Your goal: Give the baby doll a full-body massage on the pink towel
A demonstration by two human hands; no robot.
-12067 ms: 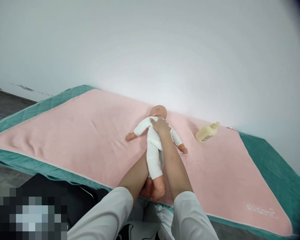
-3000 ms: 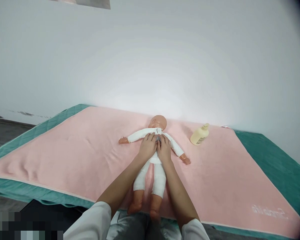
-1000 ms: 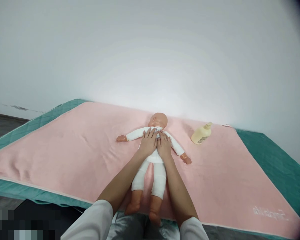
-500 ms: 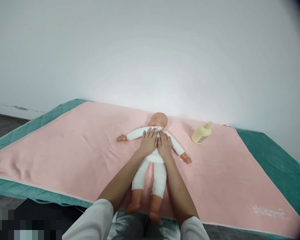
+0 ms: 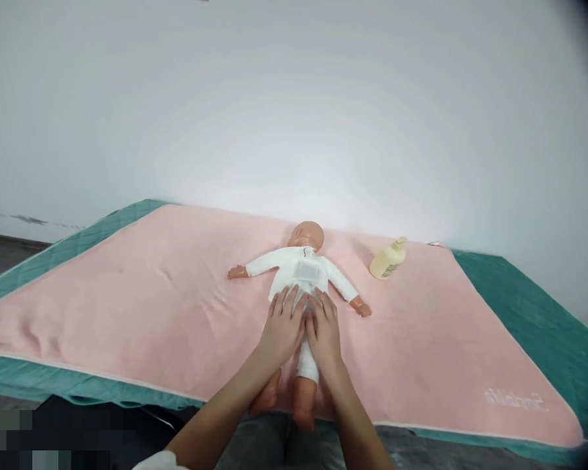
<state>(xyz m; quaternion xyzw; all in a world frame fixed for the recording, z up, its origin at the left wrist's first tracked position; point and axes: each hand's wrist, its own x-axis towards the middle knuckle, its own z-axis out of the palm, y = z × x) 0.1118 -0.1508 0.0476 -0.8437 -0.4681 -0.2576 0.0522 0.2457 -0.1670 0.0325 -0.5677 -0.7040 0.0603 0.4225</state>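
Note:
A baby doll [image 5: 287,264] with a white cloth body lies face down, arms spread, its head toward the wall. A pale rectangular panel shows on its upper back. My left hand [image 5: 283,329] rests flat on the left side of the doll's lower back and bottom, fingers stretched toward the head. Beside it, my right hand [image 5: 324,329] lies flat on the right side, fingers extended likewise. The two hands nearly touch along the middle. They cover the doll's hips and upper legs; its brown plastic feet stick out between my forearms.
A pink blanket [image 5: 176,287] lies under the doll, over a green padded mat [image 5: 524,294]. To the doll's right, a pale yellow pump bottle [image 5: 388,260] rests tilted on the blanket. A white wall [image 5: 294,111] rises behind the far edge.
Both my hands have slid down the doll, from its upper back to its lower back and bottom. The panel on its back is now uncovered. The view has shifted slightly.

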